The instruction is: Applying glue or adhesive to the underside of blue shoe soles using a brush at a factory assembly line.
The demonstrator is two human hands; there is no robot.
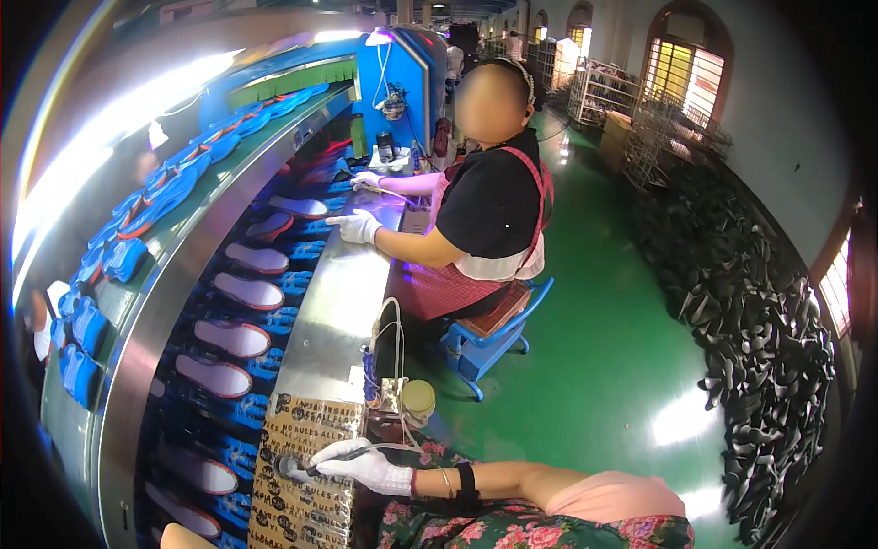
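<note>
My right hand (375, 467), in a white glove, is closed round the handle of a brush (291, 468) with a dark head. A thin pale tube runs back from the handle. The brush head rests on or just over a tape-covered cardboard sheet (311, 517) on the metal ledge. Of my left arm (186, 538) only a strip of bare skin shows at the lower edge; its hand is out of view. Beside the ledge, shoe soles (213, 375) with pale faces and red rims lie in a row on the belt among blue pieces (240, 435).
A co-worker (485, 201) in white gloves sits ahead on a blue chair (503, 339). A round yellowish container (418, 399) and tubing stand by the ledge. Blue shoe parts (169, 192) line an upper conveyor at left. Dark soles (759, 366) are heaped on the right floor.
</note>
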